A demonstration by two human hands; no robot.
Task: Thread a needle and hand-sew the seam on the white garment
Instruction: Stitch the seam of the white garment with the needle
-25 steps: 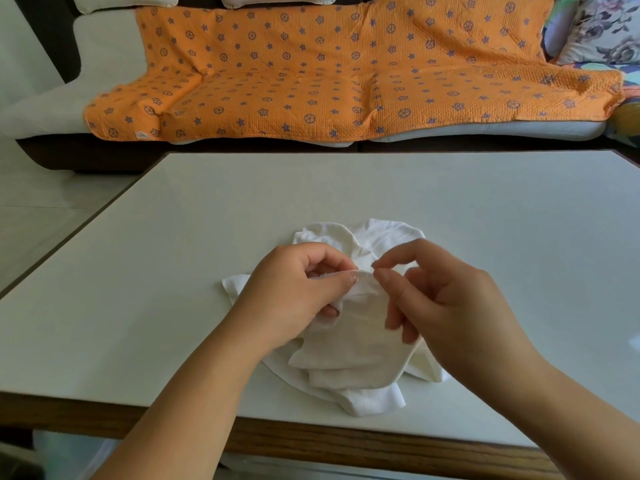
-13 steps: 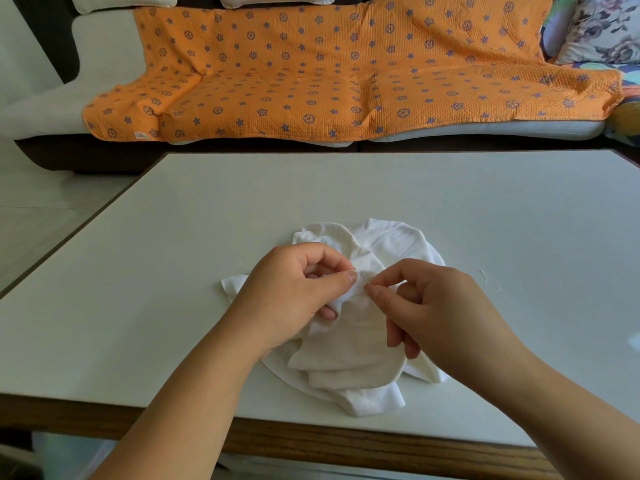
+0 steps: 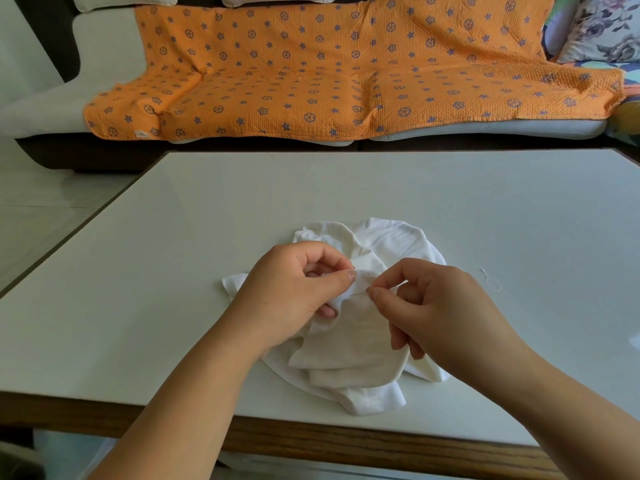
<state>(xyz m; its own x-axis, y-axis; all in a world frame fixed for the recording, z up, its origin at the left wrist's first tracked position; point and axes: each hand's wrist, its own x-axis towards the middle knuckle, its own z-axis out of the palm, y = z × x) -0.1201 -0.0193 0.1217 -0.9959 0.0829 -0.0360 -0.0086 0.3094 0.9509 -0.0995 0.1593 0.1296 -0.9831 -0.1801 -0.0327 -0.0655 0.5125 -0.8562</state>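
- The sofa [image 3: 104, 46] spans the far side of the view. An orange blanket [image 3: 311, 71] with a blue star-and-wheel print covers its seat and back, and a floral cushion [image 3: 606, 26] sits at its right end.
- The table [image 3: 173, 271] has a white top and a wood-grain front edge. It stands in front of the sofa.
- The white garment [image 3: 353, 344] lies crumpled on the table, near the front edge and about midway across. Most of it rests on the tabletop; one fold is lifted between the two hands.
- The left hand [image 3: 287, 299] is closed on the garment. The thumb lies across the top of the lifted fold and the curled fingers sit beneath it, so the fold is pinched between them.
- The right hand [image 3: 446, 313] is just beside the left, over the garment. Its thumb and index fingertips [image 3: 372, 292] are pressed together in a fine pinch; the other fingers curl loosely into the palm.
- The needle [image 3: 363, 281] shows as a thin line, held at one end in the right hand's pinch. It angles up-left to the fold at the left thumb tip.
- A loose end of white thread [image 3: 491, 280] lies curled on the table, right of the garment and apart from both hands.
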